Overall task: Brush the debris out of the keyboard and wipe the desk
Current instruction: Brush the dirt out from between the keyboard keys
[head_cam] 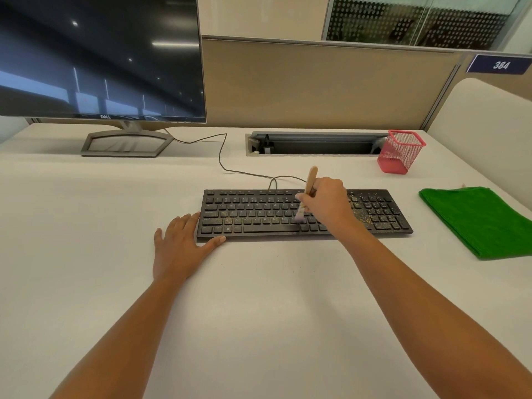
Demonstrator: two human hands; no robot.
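Right hand (pixel 325 203) grips brush (pixel 308 191) mid-keyboard (pixel 259 217); debris (pixel 371 208) lies rightward along its long axis. Left hand (pixel 184 243), flat, braces the left end.

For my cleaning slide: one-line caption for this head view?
Right hand holds a brush on the speckled keyboard, left hand braced at its corner, green cloth alongside.
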